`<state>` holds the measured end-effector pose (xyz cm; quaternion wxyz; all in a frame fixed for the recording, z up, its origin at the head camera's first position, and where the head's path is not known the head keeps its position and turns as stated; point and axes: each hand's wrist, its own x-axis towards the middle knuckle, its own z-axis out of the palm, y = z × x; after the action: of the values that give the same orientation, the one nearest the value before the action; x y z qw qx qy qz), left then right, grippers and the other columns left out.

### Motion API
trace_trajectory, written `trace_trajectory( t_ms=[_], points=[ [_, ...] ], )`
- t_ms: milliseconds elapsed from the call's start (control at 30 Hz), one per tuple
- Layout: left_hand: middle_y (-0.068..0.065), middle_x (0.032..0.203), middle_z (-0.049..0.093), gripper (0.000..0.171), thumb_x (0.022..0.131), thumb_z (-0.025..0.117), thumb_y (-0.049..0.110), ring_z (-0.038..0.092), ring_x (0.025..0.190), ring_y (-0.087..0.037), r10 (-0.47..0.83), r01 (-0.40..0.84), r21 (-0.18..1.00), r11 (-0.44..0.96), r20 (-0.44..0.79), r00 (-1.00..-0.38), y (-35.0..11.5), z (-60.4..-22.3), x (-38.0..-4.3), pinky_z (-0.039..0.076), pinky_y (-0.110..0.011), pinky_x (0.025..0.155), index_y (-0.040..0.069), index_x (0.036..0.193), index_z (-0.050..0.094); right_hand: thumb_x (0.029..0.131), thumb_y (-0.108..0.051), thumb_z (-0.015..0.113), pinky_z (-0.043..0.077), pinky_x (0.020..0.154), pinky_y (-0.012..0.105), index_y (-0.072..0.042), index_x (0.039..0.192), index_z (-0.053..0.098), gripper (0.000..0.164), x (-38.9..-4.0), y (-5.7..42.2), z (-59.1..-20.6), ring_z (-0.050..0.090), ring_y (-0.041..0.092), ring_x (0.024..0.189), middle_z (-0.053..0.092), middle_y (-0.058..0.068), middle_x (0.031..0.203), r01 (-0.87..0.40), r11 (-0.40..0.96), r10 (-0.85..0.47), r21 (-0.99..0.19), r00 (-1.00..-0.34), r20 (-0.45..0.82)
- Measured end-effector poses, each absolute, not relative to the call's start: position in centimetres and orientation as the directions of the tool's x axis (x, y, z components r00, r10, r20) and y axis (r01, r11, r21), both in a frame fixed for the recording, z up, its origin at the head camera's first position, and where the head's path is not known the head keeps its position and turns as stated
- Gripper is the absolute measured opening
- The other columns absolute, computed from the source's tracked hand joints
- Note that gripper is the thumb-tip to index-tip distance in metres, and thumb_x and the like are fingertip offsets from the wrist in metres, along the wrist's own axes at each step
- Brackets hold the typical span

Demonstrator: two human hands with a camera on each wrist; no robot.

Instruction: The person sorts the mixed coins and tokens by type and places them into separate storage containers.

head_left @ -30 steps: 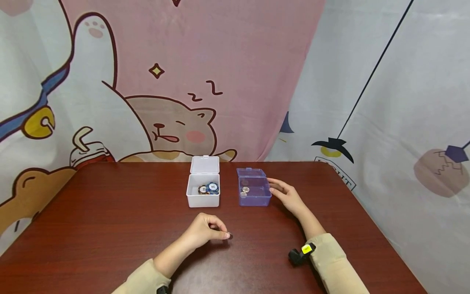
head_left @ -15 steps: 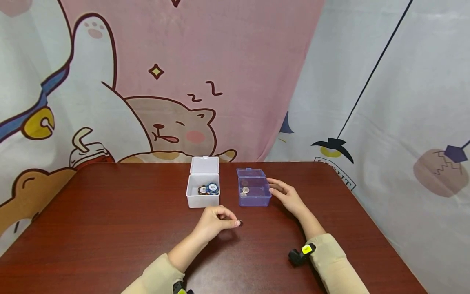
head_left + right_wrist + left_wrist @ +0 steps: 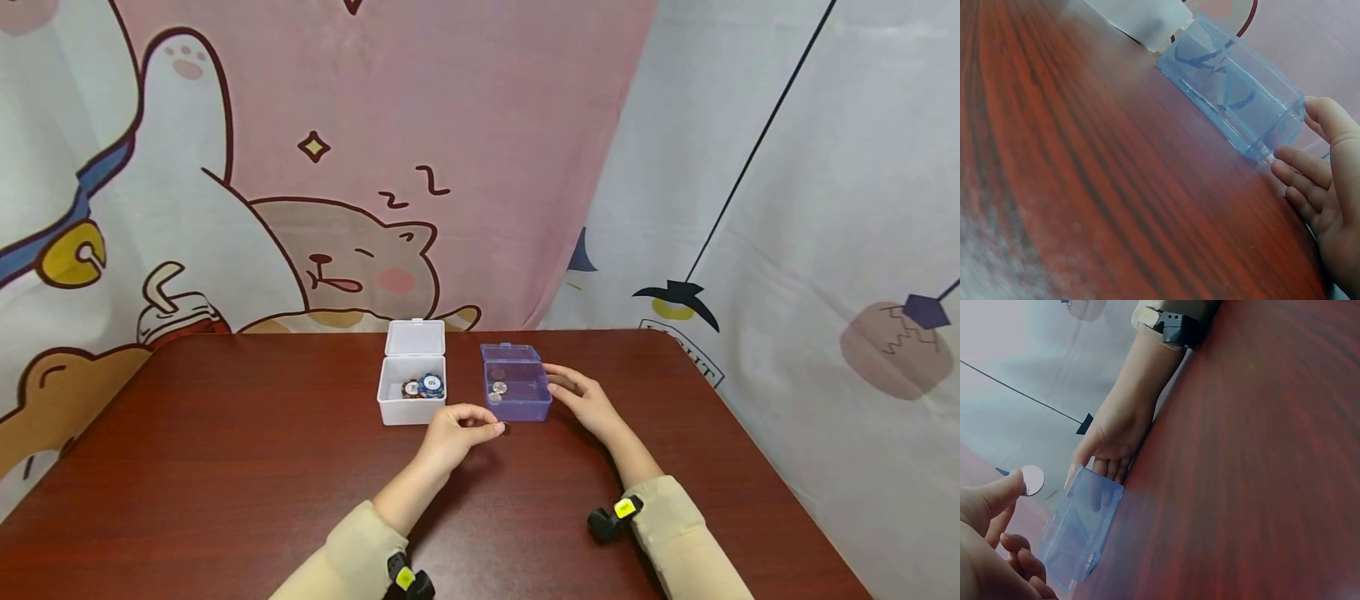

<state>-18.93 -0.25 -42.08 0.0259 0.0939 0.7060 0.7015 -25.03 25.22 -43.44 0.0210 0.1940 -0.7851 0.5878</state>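
My left hand pinches a round silver coin between thumb and fingertips. It hovers above the table, just in front of the translucent purple-blue box. Inside that box, whose lid is tipped back, several coins lie toward the left side. My right hand rests with loosely extended fingers against the box's right side. Seen from the right wrist, the thumb touches a top corner while the other fingers lie lower along the wall.
To the left stands a white box with its lid raised, holding several poker chips. Both boxes stand toward the back of the dark red wooden table. A printed curtain hangs behind the table.
My left hand has moved forward and to the right with the coin, from the front middle of the table up to the purple-blue box. The right hand has stayed at the box's side.
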Motion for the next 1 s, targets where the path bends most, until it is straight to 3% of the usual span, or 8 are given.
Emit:
trace_trajectory(
  t_ms=[433, 667, 800, 1000],
  points=[
    [0.001, 0.069, 0.057, 0.018, 0.074, 0.080, 0.002, 0.045, 0.070, -0.012, 0.002, 0.075, 0.993, -0.095, 0.075, -0.997, 2.0, -41.8, -21.0, 0.037, -0.023, 0.061, -0.010, 0.085, 0.071, 0.095, -0.006, 0.058, 0.045, 0.085, 0.021, 0.007, 0.134, 0.049, 0.042, -24.8, 25.1, -43.2, 0.052, 0.041, 0.116, 0.057, 0.029, 0.122, -0.326, 0.242, -0.278, -0.914, -0.926, 0.257],
    [-0.005, 0.077, 0.065, 0.019, 0.075, 0.080, 0.001, 0.045, 0.077, -0.015, -0.070, 0.075, 0.988, -0.132, 0.067, -0.995, 2.8, -41.7, -22.1, 0.037, -0.024, 0.066, -0.011, 0.086, 0.070, 0.095, -0.001, 0.056, 0.045, 0.085, 0.020, 0.009, 0.135, 0.047, 0.042, -24.8, 25.0, -42.9, 0.051, 0.044, 0.117, 0.055, 0.032, 0.123, -0.317, 0.235, -0.282, -0.919, -0.927, 0.248],
    [-0.001, 0.072, 0.061, 0.018, 0.073, 0.082, 0.005, 0.046, 0.077, -0.013, -0.107, 0.088, 0.989, -0.120, 0.076, -0.991, 3.3, -41.9, -22.7, 0.036, -0.025, 0.067, -0.006, 0.083, 0.073, 0.095, -0.002, 0.056, 0.045, 0.085, 0.021, 0.009, 0.135, 0.047, 0.042, -24.8, 25.0, -43.0, 0.051, 0.044, 0.117, 0.055, 0.031, 0.124, -0.315, 0.239, -0.281, -0.918, -0.928, 0.245],
    [0.001, 0.065, 0.054, 0.015, 0.073, 0.083, 0.006, 0.050, 0.064, -0.012, -0.155, 0.098, 0.990, -0.105, 0.081, -0.985, 4.0, -41.7, -23.5, 0.043, -0.023, 0.057, -0.004, 0.079, 0.073, 0.095, -0.005, 0.058, 0.044, 0.086, 0.021, 0.006, 0.135, 0.049, 0.042, -24.8, 25.1, -43.1, 0.053, 0.040, 0.116, 0.058, 0.028, 0.123, -0.324, 0.257, -0.274, -0.911, -0.928, 0.252]
  ],
)
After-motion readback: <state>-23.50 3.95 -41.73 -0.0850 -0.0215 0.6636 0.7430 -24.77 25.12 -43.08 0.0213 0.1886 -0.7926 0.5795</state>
